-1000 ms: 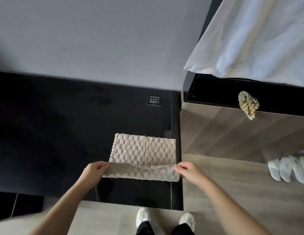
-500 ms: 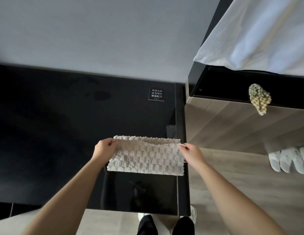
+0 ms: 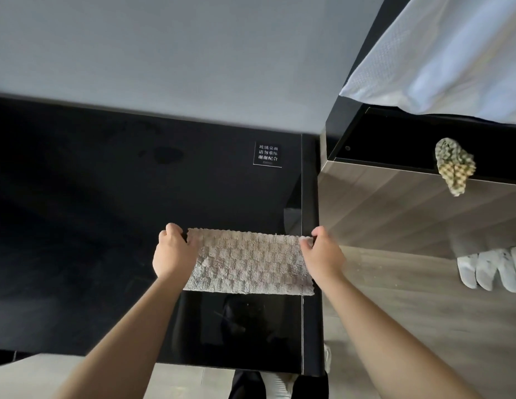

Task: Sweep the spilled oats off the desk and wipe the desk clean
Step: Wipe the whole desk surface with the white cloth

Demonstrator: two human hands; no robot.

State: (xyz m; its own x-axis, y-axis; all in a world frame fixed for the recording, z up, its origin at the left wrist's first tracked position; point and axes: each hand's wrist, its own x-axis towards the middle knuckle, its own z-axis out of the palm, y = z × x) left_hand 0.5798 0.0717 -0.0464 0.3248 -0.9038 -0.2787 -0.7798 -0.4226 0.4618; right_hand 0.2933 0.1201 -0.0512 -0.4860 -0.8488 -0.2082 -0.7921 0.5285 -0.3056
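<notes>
The beige, checker-textured wiping cloth [image 3: 248,263] looks light, soft and limp. It will sag unless held taut, so its upper corners are the best places to grip. The left hand [image 3: 173,254] curls round the upper left corner and the right hand [image 3: 323,254] pinches the upper right one, stretching the cloth between them. It hangs over the near right part of the glossy black glass worktop [image 3: 107,226]; whether its lower edge touches the glass I cannot tell. No oats show on the dark surface. A crumpled yellowish rag [image 3: 454,168] sits on the wooden cabinet [image 3: 395,211] to the right.

The left hand [image 3: 174,256] and right hand [image 3: 323,256] pinch a beige cloth [image 3: 249,262] over the black desk [image 3: 107,226].
</notes>
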